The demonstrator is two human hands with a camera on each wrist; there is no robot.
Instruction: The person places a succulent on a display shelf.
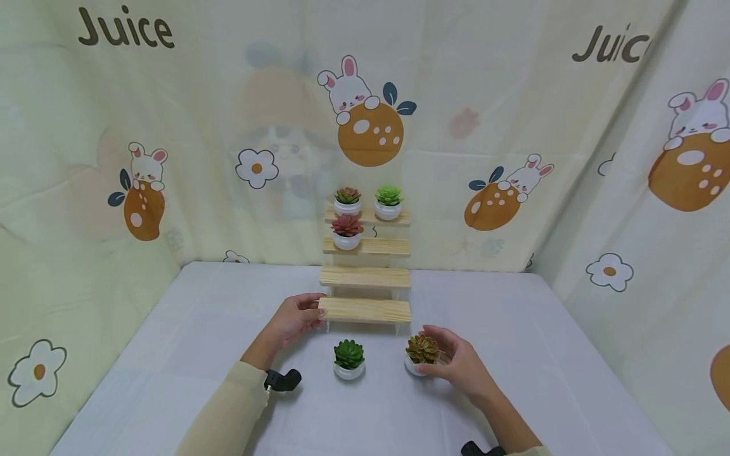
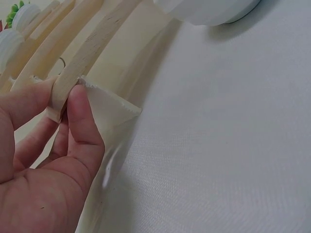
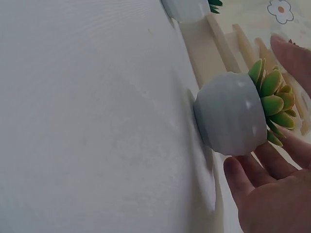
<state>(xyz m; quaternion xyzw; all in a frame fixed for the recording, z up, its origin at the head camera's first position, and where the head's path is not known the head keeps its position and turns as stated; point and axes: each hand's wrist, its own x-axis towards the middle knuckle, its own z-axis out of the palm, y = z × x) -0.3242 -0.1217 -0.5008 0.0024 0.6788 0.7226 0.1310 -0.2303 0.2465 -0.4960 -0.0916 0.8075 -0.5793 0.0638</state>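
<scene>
My left hand (image 1: 296,318) pinches the left end of the lowest board of a stepped wooden shelf (image 1: 365,310), thumb against the wood. At the shelf's front right, my right hand (image 1: 459,364) reaches around a brownish-green succulent in a white pot (image 1: 422,350) standing on the table. In the right wrist view its fingertips (image 3: 234,167) lie close against the pot (image 3: 231,114), while the thumb (image 3: 291,56) is apart from it. A dark green succulent in a white pot (image 1: 348,359) stands between the hands, before the shelf.
On the top board are a reddish-green succulent (image 1: 347,197) and a bright green one (image 1: 388,199). A red succulent (image 1: 346,229) sits at the left of the board below. A white cloth covers the table (image 1: 228,291); a printed curtain (image 1: 456,82) hangs behind.
</scene>
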